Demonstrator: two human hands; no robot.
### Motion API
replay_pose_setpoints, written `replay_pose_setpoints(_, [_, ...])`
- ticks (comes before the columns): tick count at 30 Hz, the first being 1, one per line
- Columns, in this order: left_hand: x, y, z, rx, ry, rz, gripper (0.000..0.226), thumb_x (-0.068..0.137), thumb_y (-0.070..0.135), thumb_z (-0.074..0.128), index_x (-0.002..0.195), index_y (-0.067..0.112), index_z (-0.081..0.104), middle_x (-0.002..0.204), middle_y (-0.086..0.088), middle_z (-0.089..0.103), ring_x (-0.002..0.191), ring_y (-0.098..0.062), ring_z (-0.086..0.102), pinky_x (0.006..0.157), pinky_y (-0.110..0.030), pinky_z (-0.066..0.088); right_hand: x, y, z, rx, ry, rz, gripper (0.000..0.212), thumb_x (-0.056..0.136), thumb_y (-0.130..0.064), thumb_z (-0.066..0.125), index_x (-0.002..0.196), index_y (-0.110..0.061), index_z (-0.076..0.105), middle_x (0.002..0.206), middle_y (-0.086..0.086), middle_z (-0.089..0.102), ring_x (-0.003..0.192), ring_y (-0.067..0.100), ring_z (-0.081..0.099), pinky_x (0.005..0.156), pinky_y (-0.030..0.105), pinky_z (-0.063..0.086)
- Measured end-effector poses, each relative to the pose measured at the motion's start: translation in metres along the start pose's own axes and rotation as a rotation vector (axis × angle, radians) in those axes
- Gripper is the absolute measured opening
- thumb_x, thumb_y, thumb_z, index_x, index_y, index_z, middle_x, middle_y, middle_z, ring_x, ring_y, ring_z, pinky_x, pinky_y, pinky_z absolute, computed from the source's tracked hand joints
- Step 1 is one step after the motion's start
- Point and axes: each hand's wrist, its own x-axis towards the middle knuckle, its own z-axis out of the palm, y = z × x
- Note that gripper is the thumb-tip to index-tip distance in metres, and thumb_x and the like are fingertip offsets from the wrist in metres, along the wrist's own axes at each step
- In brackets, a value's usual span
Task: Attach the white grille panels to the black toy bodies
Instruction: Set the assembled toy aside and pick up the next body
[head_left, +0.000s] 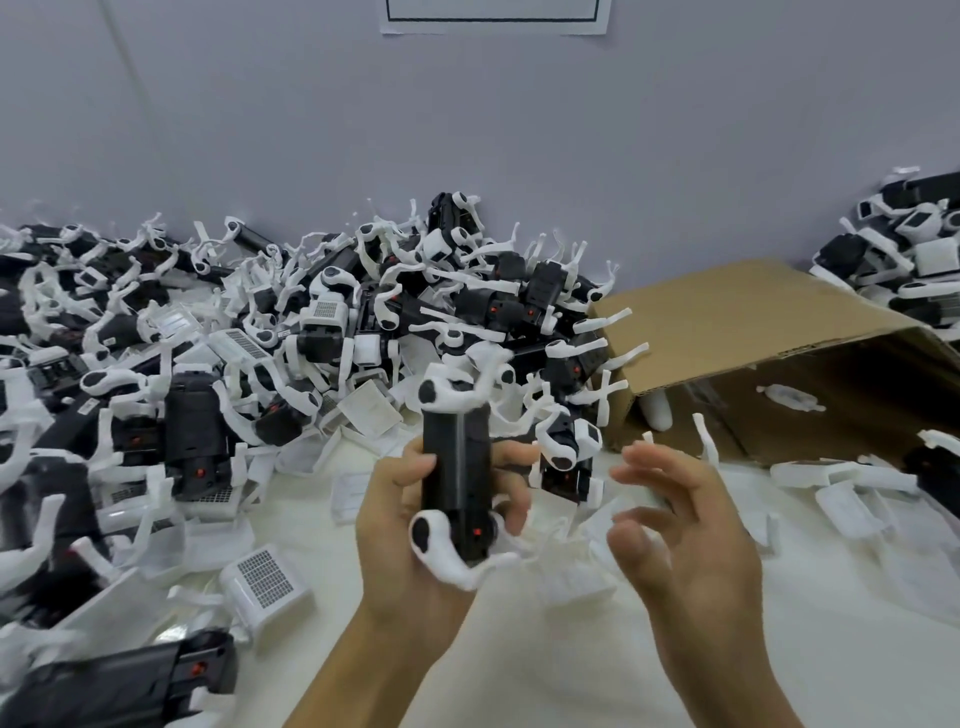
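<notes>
My left hand grips a black toy body with white legs at its top and bottom ends, held upright over the white table. My right hand hovers just right of it, fingers loosely spread, holding nothing. A white grille panel lies on the table to the left of my left hand. More white panels lie blurred under and between my hands. A big heap of black bodies with white legs fills the table's far and left side.
An open cardboard box lies on its side at the right, with a few white parts inside. Another pile of toy bodies sits behind it against the grey wall. A large black body lies at the near left edge.
</notes>
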Motion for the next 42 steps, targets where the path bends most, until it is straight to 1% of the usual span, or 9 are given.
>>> replay_pose_setpoints(4, [0.0,-0.002,-0.002,-0.169,0.029,-0.084,0.045,0.077,0.029,0.071,0.11,-0.001,0.072,0.101,-0.017,0.067,0.083,-0.027,0.063,0.077,-0.035,0.053,-0.006,0.003,0.005,-0.088,-0.189,-0.22,0.064,0.066,-0.07,0.079,0.12,-0.041,0.063,0.134,-0.004,0.053,0.123,0.021,0.057,0.089,0.027,0.053])
replay_pose_setpoints(7, [0.001,-0.008,0.0,-0.131,0.07,-0.174,0.044,0.082,0.035,0.068,0.111,0.002,0.075,0.1,-0.015,0.071,0.087,-0.024,0.067,0.083,-0.032,0.05,-0.01,0.005,0.012,-0.15,-0.224,-0.342,0.053,0.071,-0.056,0.081,0.12,-0.042,0.065,0.139,-0.005,0.05,0.129,0.016,0.052,0.097,0.02,0.046])
replay_pose_setpoints(11, [-0.003,-0.02,0.006,-0.05,0.104,-0.289,0.052,0.093,0.045,0.055,0.124,0.007,0.07,0.113,-0.009,0.071,0.086,-0.022,0.067,0.089,-0.033,0.054,-0.011,0.009,0.013,-0.201,-0.217,-0.374,0.032,0.08,-0.041,0.078,0.11,-0.04,0.07,0.138,-0.003,0.051,0.128,0.023,0.053,0.091,0.027,0.052])
replay_pose_setpoints(14, [-0.004,-0.024,0.009,-0.103,0.094,-0.343,0.056,0.094,0.047,0.053,0.127,0.004,0.068,0.107,-0.011,0.071,0.081,-0.022,0.068,0.078,-0.029,0.057,-0.011,0.011,0.013,-0.198,-0.17,-0.347,0.029,0.078,-0.032,0.082,0.104,-0.038,0.071,0.137,0.002,0.052,0.129,0.027,0.053,0.088,0.035,0.055])
replay_pose_setpoints(16, [-0.004,-0.025,0.008,-0.105,0.101,-0.335,0.056,0.094,0.046,0.054,0.127,0.003,0.068,0.108,-0.012,0.07,0.081,-0.021,0.067,0.083,-0.03,0.055,-0.011,0.012,0.014,-0.185,-0.164,-0.331,0.03,0.077,-0.026,0.083,0.103,-0.037,0.071,0.137,0.003,0.052,0.131,0.028,0.052,0.089,0.039,0.055])
replay_pose_setpoints(18, [-0.003,-0.026,0.007,-0.076,0.11,-0.322,0.054,0.094,0.045,0.055,0.126,0.004,0.069,0.112,-0.011,0.069,0.085,-0.02,0.065,0.09,-0.031,0.05,-0.013,0.011,0.015,-0.169,-0.165,-0.313,0.032,0.076,-0.021,0.082,0.101,-0.037,0.07,0.136,0.001,0.052,0.133,0.024,0.051,0.095,0.035,0.053])
replay_pose_setpoints(24, [-0.004,-0.028,0.006,-0.057,0.111,-0.299,0.05,0.094,0.045,0.055,0.12,0.006,0.073,0.112,-0.009,0.071,0.087,-0.016,0.069,0.079,-0.026,0.056,-0.013,0.01,0.013,-0.177,-0.162,-0.292,0.026,0.074,-0.018,0.081,0.094,-0.031,0.07,0.13,-0.002,0.05,0.128,0.005,0.052,0.1,0.012,0.04])
replay_pose_setpoints(33, [-0.003,-0.025,0.008,-0.065,0.086,-0.292,0.055,0.095,0.046,0.052,0.125,0.003,0.068,0.106,-0.013,0.065,0.09,-0.024,0.061,0.08,-0.03,0.054,-0.01,0.011,0.013,-0.183,-0.128,-0.351,0.021,0.074,-0.013,0.081,0.085,-0.027,0.071,0.125,0.004,0.052,0.124,0.002,0.053,0.097,0.007,0.039])
replay_pose_setpoints(42, [-0.003,-0.026,0.006,-0.084,0.074,-0.305,0.055,0.097,0.048,0.049,0.123,0.004,0.07,0.103,-0.012,0.065,0.084,-0.021,0.062,0.075,-0.028,0.056,-0.012,0.011,0.015,-0.155,-0.138,-0.339,0.027,0.076,-0.013,0.08,0.093,-0.032,0.071,0.129,0.001,0.051,0.129,0.01,0.05,0.098,0.008,0.039])
